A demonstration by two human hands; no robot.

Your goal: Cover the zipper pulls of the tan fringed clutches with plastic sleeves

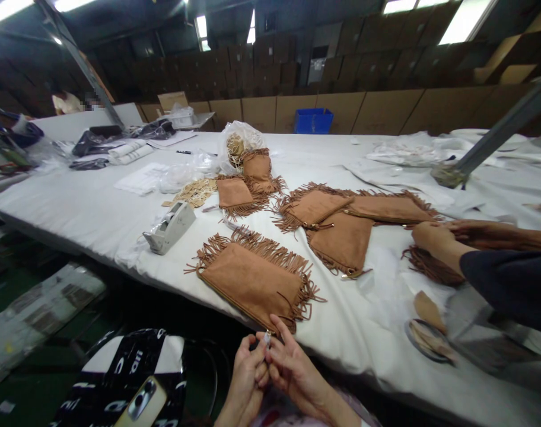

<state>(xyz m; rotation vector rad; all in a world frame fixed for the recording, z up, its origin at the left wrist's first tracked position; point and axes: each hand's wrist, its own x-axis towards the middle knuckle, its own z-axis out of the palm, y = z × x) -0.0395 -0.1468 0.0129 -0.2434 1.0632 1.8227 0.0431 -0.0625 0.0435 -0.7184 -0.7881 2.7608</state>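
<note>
Fingers of the left hand (246, 367) and the right hand (295, 362) close together in a pinch on a small pale piece (267, 339) (too small to make out fully), right by the near corner of a brown fringed pouch (248, 276). That pouch lies flat at the near edge of the white-covered table (96, 207), its zipped side toward the hands, its fringe spread along the far side and the right end.

Beyond its left end stands a grey tape dispenser (175, 226), with a heap of tan tags (194, 193) just behind. Two more pouches (235, 193) lie next to the tags, against a clear plastic bag (248, 135). Farther right, three overlapping pouches (344, 237) form a loose group. Near them, at the right, another person's hands (437, 237) reach in from a dark sleeve (511, 284).

Below the table at left, a phone (141, 406) rests on a black-and-white seat (130, 362). Past the table's far edge sits a blue bin (312, 121), backed by cardboard boxes (257, 112).
</note>
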